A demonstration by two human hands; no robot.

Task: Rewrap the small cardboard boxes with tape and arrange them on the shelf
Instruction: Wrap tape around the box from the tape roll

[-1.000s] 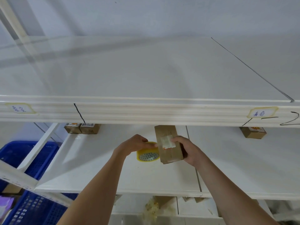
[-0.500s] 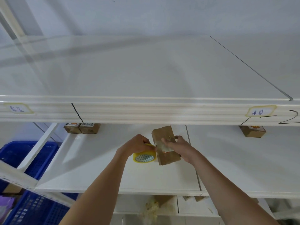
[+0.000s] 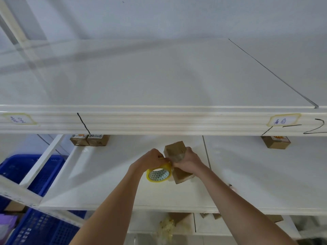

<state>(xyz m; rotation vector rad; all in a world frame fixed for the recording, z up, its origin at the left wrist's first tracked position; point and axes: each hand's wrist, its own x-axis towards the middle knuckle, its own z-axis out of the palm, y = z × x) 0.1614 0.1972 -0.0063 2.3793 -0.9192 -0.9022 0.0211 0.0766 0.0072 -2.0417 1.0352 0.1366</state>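
Gripping a small brown cardboard box [image 3: 177, 152], right hand [image 3: 187, 160] holds it above the white middle shelf board [image 3: 106, 183]; left hand [image 3: 150, 159] clutches a yellow-rimmed clear tape roll [image 3: 158, 174] touching it. Blue plastic crates [image 3: 26, 170] left of shelf; pale grey wall [image 3: 159, 18] behind.

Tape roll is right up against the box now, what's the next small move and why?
Probably draw the tape roll leftward, away from the cardboard box, to pay out a strip. The left hand holds the roll beside the box, the right hand grips the box above the shelf, and the fingertips meet where roll and box touch, suggesting the tape end is being stuck down.
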